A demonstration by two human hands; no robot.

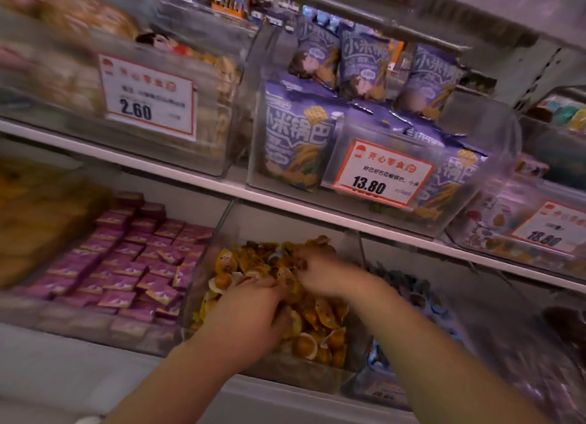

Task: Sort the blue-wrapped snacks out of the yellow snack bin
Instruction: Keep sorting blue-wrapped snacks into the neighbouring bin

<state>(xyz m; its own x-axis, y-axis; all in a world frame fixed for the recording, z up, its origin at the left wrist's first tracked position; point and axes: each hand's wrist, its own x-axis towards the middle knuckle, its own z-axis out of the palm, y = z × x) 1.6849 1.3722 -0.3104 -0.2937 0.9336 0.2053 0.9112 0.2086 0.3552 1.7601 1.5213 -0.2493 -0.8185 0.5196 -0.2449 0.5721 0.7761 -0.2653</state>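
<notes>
On the lower shelf, both hands, left (253,309) and right (320,269), dig curled-fingered into the yellow snack bin (203,265); grasp indeterminate, a bluish wrapper (275,258) remaining, sorting unfinished.

White red-bordered price card (148,98) up left of the fingers says 2.60; the one (382,173) on the clear purple-bag bin (494,182) above them reads 13.80.

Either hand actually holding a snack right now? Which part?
Cannot tell. Both the left hand and right hand are buried in the yellow snacks; motion blur hides any pinch.
</notes>
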